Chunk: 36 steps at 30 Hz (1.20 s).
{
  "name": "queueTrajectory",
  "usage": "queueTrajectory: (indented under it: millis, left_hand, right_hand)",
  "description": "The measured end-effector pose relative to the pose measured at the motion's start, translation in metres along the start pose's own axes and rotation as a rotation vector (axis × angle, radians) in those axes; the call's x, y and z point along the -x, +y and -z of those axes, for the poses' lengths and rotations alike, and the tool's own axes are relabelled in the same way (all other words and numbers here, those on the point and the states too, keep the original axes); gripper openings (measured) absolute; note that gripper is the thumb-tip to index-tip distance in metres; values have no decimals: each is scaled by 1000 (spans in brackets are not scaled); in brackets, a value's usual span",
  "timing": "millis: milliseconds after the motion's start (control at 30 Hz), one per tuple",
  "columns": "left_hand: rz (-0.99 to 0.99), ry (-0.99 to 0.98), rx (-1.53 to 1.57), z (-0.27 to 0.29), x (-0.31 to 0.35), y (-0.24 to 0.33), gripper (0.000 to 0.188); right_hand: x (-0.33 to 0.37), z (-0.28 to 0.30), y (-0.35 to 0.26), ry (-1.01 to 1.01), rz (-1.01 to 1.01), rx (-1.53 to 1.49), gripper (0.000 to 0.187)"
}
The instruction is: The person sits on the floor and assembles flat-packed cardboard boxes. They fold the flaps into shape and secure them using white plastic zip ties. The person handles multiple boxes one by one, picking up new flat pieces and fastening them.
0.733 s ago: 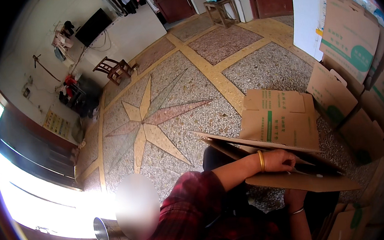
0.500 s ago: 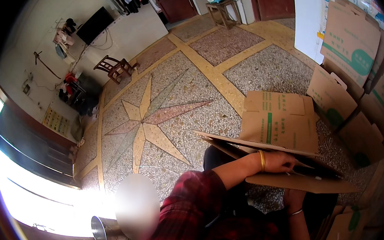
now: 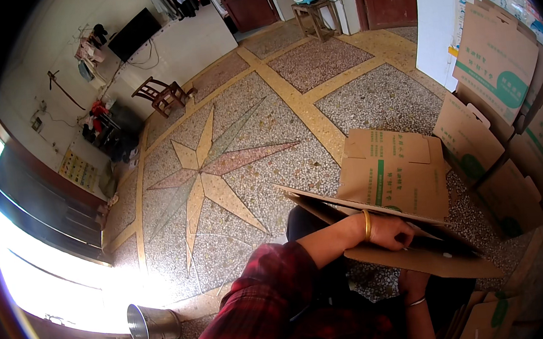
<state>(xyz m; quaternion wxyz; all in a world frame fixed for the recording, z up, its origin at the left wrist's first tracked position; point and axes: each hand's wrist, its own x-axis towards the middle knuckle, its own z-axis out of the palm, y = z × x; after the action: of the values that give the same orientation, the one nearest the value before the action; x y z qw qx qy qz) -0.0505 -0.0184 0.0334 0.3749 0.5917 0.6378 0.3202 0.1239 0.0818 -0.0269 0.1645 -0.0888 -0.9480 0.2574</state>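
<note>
A brown cardboard box (image 3: 429, 263), partly folded, lies tilted over my lap with its dark gap facing up. My left hand (image 3: 389, 231), a gold bangle at its wrist, reaches in from the left over the gap. Its fingers are curled close against the cardboard; what they hold, if anything, is hidden. Below the near flap is my right hand (image 3: 413, 281), with a silver bracelet; it touches or almost touches the underside, and its fingers are hidden. Just beyond stands a cardboard panel (image 3: 412, 171) with a green band; whether it belongs to the same box I cannot tell.
Several folded cartons (image 3: 496, 62) lean in a stack at the right, and more cartons (image 3: 487, 321) lie at the lower right. A metal bucket (image 3: 159, 323) stands at the lower left. Farther off are a wooden chair (image 3: 160, 96) and a stool (image 3: 314, 16) bearing a blue appliance.
My left hand has turned slightly, with its fingers curled tighter, and the box has shifted a little left and down. A pale blurred oval beside the bucket is gone from view.
</note>
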Motion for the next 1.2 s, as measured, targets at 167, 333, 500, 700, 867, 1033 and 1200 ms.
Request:
queueTrajectory:
  millis: [167, 333, 500, 700, 867, 1033, 1200]
  left_hand:
    - [7, -38, 5, 3, 4, 3, 15]
    - [6, -25, -25, -2, 2, -3, 14]
    - [-8, 29, -112, -6, 2, -4, 14]
    - [-31, 91, -185, -10, 2, -6, 15]
    - [-59, 86, -195, -10, 2, -3, 16]
    - [-113, 103, -213, -17, 4, -10, 14]
    - [-221, 140, -288, -15, 2, -12, 13]
  right_hand:
    - [2, -1, -1, 5, 26, 36, 24]
    - [-1, 6, -12, 29, -8, 1, 24]
    - [3, 4, -8, -12, 19, 62, 31]
    - [-2, 10, -17, -5, -15, 19, 26]
    - [-1, 9, -16, 8, -8, 18, 25]
    - [4, 5, -11, -17, 31, 122, 27]
    - [4, 13, -1, -47, 108, 213, 26]
